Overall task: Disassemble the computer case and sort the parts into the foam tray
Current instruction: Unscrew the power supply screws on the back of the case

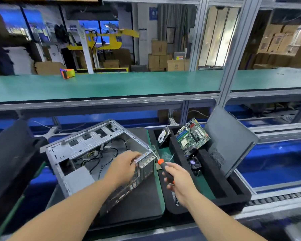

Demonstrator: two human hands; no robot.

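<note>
The open grey computer case [87, 146] lies on a black mat, with loose cables inside. My left hand [123, 164] grips the case's right rear edge. My right hand [179, 181] is shut on a screwdriver [164, 166] with a black and orange handle, its tip against the case's top right corner. To the right stands the black foam tray [214, 173]. In it a hard drive [163, 136] leans upright, a green motherboard [192, 136] stands tilted, a cooler fan [194, 163] lies below it, and a dark side panel [228, 140] leans at the right.
A long green shelf [111, 86] runs above the bench, with an orange and yellow tape dispenser [67, 73] on it. An aluminium post [233, 63] rises at the right. A dark object [12, 157] stands at the left. Blue conveyor surface [276, 162] lies to the right.
</note>
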